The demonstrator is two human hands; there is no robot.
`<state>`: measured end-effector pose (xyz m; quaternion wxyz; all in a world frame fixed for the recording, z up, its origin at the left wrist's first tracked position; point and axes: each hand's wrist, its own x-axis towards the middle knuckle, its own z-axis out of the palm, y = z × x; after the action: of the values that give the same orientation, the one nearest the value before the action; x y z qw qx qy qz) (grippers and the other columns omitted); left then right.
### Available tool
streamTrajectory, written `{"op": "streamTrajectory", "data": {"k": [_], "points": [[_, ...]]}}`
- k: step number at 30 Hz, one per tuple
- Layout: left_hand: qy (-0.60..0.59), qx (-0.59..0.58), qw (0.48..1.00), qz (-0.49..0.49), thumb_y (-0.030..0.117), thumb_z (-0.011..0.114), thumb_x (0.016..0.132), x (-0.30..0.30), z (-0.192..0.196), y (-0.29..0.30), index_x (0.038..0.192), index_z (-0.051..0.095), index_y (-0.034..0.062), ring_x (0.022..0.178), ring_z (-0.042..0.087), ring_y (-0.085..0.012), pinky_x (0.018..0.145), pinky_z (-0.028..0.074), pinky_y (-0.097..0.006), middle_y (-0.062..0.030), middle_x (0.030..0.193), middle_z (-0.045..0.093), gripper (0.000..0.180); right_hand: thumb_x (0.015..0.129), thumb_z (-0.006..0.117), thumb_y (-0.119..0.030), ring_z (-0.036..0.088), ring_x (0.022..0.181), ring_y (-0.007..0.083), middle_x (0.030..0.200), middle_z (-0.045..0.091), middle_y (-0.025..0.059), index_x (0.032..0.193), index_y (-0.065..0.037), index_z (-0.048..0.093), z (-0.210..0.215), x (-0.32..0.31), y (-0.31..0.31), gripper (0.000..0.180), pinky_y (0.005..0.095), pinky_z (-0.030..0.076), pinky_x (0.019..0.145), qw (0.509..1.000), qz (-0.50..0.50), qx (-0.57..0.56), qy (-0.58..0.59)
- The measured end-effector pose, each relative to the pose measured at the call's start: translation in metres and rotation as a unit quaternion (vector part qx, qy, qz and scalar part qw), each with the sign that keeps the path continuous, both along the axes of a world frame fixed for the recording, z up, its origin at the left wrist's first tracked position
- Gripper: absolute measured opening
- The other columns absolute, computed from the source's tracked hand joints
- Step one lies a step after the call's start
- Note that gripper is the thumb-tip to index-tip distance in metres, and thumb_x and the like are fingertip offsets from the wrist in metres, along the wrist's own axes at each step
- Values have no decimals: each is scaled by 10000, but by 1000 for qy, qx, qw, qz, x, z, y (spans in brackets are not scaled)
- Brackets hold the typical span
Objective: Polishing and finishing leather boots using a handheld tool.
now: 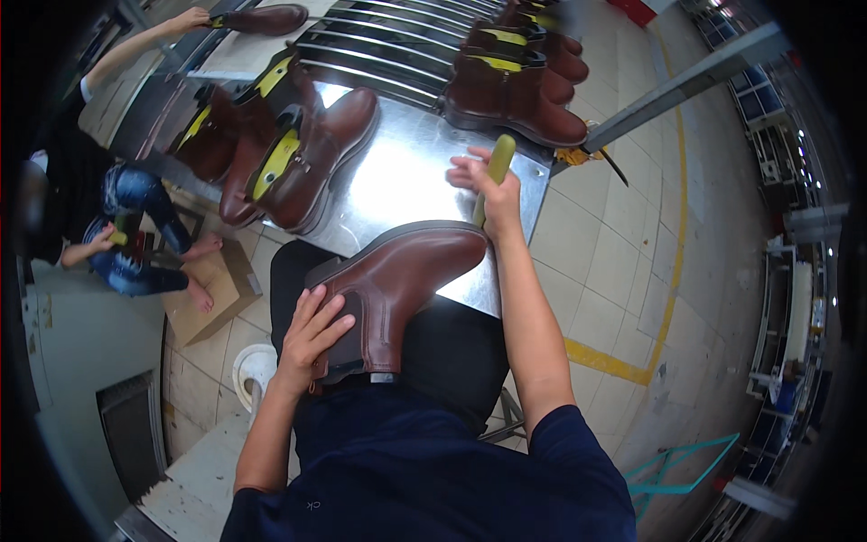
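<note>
A brown leather ankle boot [397, 280] lies on its side across my lap, toe pointing toward the metal table [406, 172]. My left hand [312, 330] grips the boot at its heel and ankle opening. My right hand [488, 185] is closed on a tool with a yellow-green handle [498, 158], whose lower end meets the boot's toe at the table edge.
Brown boots with yellow inserts [289, 154] stand on the table's left; more boots [515, 86] sit at the far right on a roller conveyor [388, 45]. A seated person [117, 226] is at left, reaching to a boot [266, 18]. A cardboard box [212, 294] is on the tiled floor.
</note>
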<state>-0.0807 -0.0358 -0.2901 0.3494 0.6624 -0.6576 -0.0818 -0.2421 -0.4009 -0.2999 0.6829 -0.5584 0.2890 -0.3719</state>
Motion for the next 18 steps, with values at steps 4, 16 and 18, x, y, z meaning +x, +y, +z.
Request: {"op": "streamTrajectory", "data": {"k": [4,16,18], "points": [[-9,-57,998,-6,21,637,840,-9,23,-15,1288,703,111,1409,495,-372,1169,367,-566,-112,1429,619,461,976,673,-209,708,772,173,1001,718,157,1338,35,532,-34,5,-21,459,295,596,679,999,-44,-8,-5],[199,-163,884,391,313,904,780,-81,164,120,1222,678,19,890,753,-243,796,565,-325,-127,966,767,577,1021,636,-186,691,799,220,982,696,175,1218,54,573,-42,8,-46,317,315,617,732,991,-54,-119,30],[241,-68,807,534,257,900,789,-114,212,183,1133,736,4,943,720,-150,877,565,-328,-107,1026,780,458,1029,622,-191,693,800,226,997,693,186,1210,64,574,-47,7,-42,317,313,623,740,995,-55,-49,61]]}}
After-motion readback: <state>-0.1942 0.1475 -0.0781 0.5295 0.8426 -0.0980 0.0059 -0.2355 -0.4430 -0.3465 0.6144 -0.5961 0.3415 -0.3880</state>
